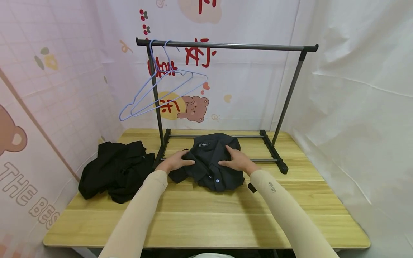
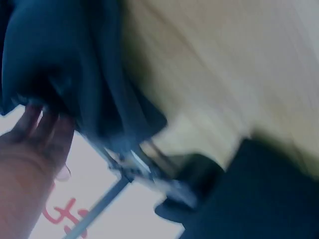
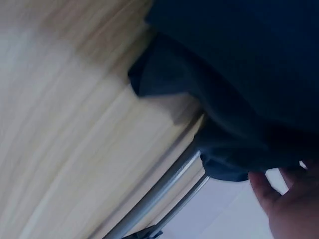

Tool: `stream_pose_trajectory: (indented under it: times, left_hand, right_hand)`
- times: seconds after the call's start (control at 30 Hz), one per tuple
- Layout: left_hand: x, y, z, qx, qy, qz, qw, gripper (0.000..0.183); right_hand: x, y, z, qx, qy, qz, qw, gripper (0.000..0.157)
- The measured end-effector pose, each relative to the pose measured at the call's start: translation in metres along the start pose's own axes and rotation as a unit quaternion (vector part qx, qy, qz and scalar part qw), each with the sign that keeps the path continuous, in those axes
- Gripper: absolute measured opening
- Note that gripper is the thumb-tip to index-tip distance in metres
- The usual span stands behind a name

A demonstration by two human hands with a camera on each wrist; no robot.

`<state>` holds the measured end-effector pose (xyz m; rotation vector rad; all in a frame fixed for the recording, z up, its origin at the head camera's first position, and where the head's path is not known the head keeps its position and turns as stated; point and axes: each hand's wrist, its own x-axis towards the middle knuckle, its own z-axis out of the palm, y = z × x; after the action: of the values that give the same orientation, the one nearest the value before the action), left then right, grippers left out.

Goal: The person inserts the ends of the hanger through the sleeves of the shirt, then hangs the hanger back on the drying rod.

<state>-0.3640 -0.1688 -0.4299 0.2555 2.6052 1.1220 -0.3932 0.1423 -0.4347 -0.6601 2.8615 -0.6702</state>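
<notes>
A bunched dark button-up shirt [image 1: 209, 165] is in front of me at the base of the garment rack, its neck label and a pale button showing. My left hand [image 1: 176, 162] grips its left side, the thumb across the front and the other fingers partly hidden by cloth. On the opposite side my right hand [image 1: 239, 160] holds the shirt, thumb and fingers against the fabric. The left wrist view is blurred, with the fingers [image 2: 50, 132] at the shirt's edge. In the right wrist view, cloth [image 3: 239, 89] hangs in folds beside the fingertips [image 3: 261, 186].
A black garment heap [image 1: 117, 170] lies at the left of the wooden table [image 1: 209, 225]. The metal rack [image 1: 226, 45] stands at the back, with blue hangers [image 1: 161, 100] on its left end. Patterned curtains enclose the back and sides.
</notes>
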Motion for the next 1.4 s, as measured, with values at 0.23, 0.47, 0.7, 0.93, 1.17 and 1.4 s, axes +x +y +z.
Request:
stream_pose_trajectory:
  times: [0.23,0.47,0.7,0.93,1.17,1.4]
  left_hand:
    - [0.009,0.016,0.016,-0.016,0.054,0.026,0.9981,0.061]
    - [0.012,0.025,0.008,-0.042,0.094,0.067,0.9924,0.043]
    - [0.011,0.045,-0.006,-0.134,0.095,0.117,0.9794,0.043]
    - [0.008,0.066,-0.017,-0.111,0.124,0.147,0.975,0.038]
    - [0.007,0.06,-0.029,-0.084,0.162,0.146,0.9723,0.034]
    - [0.009,0.048,-0.031,-0.055,0.155,0.122,0.9789,0.032]
  right_hand:
    - [0.006,-0.009,0.009,-0.018,0.018,0.026,0.999,0.109]
    - [0.002,-0.006,-0.003,0.096,0.047,0.023,0.994,0.087]
    - [-0.002,-0.007,-0.026,0.205,0.09,0.02,0.974,0.046]
    - [0.0,-0.018,-0.049,0.27,0.12,-0.011,0.955,0.028]
    - [-0.005,-0.021,-0.06,0.223,0.1,0.01,0.97,0.05]
    - [-0.006,-0.004,-0.061,0.009,0.107,0.036,0.994,0.053]
